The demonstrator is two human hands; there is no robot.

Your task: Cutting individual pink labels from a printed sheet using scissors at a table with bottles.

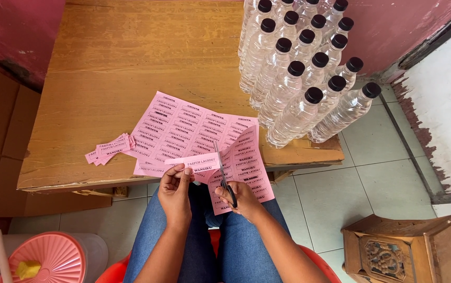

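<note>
Half-cut pink label sheet (246, 157), scissors (224, 175) apparently mid-sheet

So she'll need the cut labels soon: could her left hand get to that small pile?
Probably yes. The left hand now pinches the pink sheet, and the pile lies just left on bare table, nothing between.

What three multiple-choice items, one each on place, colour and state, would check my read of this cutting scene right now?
1. Where does the small stack of cut labels lie?
A. On the wooden table, left of the pink sheet
B. On the floor tiles
C. On top of the bottles

2. What colour are the caps of the clear bottles?
A. White
B. Black
C. Red

3. What is the right hand doing?
A. Resting flat on the table
B. Lifting a bottle
C. Holding scissors whose blades are in the pink sheet

Answers: 1 A, the stack sits on the table near its left front edge. 2 B, every visible cap is black. 3 C, while the left hand pinches the strip.
</note>
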